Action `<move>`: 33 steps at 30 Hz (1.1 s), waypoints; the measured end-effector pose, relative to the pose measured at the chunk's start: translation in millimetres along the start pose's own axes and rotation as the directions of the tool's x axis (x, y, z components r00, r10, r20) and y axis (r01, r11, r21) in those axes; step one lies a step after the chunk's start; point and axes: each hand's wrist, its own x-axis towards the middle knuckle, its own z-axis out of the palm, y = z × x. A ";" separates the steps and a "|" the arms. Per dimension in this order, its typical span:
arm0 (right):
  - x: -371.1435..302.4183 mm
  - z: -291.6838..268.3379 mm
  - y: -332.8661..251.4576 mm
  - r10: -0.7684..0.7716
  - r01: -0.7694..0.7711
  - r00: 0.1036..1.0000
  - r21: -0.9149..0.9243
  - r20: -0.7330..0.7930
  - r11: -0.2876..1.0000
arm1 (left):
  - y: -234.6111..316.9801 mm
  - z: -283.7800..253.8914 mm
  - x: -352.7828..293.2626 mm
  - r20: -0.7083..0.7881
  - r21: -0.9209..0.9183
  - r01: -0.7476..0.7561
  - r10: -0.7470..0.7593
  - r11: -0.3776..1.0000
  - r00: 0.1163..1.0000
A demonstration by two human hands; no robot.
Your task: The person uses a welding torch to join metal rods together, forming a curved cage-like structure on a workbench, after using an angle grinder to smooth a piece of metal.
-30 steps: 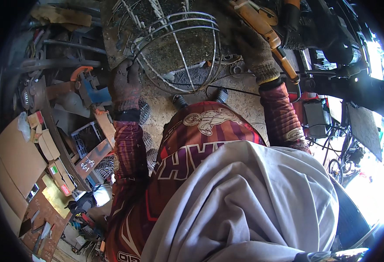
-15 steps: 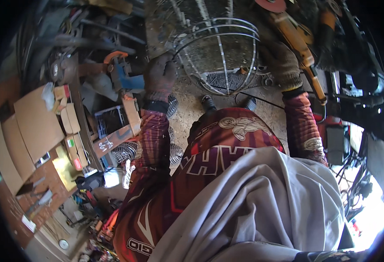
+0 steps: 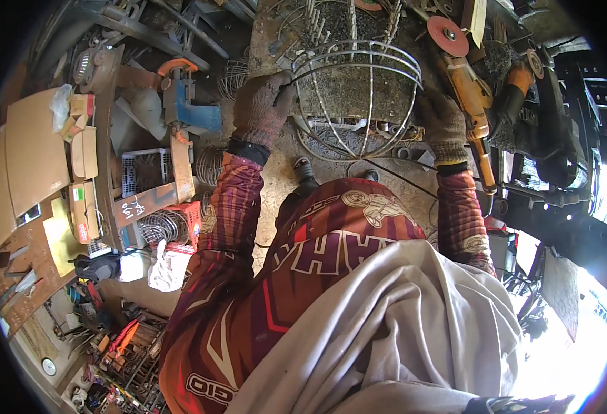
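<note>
A round wire cage [image 3: 359, 96] made of bent steel rods rests on a dirty metal workbench [image 3: 379, 103]. My left hand [image 3: 262, 110], in a brown knit glove, grips the cage's rim at its left side. My right hand [image 3: 443, 119], also gloved, holds the cage's right side. Both forearms wear red patterned sleeves. A grey cloth hangs over my chest below.
A yellow angle grinder [image 3: 470, 103] with a red disc [image 3: 447, 34] lies just right of my right hand. A blue vice with an orange clamp [image 3: 183, 103] stands at the left. Wire coils [image 3: 160, 225], cardboard boxes [image 3: 34, 152] and crates fill the left floor.
The view has shifted, so the cage and both hands now sit further right and lower in the picture. Both hands keep their hold on the cage.
</note>
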 end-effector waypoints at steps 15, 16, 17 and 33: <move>0.4 -0.3 -7.8 0.070 -0.069 0.997 -0.024 0.032 0.997 | -3.1 4.5 -3.1 -0.027 -0.011 0.046 -0.046 0.999 0.999; 0.6 0.5 -6.2 0.078 -0.079 0.996 0.012 0.034 0.997 | -4.6 5.3 -2.8 -0.014 -0.014 0.064 -0.064 0.998 0.998; 0.1 2.1 -3.9 0.086 -0.088 0.996 0.049 0.037 0.995 | -5.8 6.1 -2.8 -0.001 -0.016 0.082 -0.083 0.996 0.997; -24.3 -11.6 9.4 0.086 -0.051 0.976 0.172 -0.201 0.984 | -18.3 15.1 -9.3 -0.044 -0.009 0.065 -0.065 0.998 0.997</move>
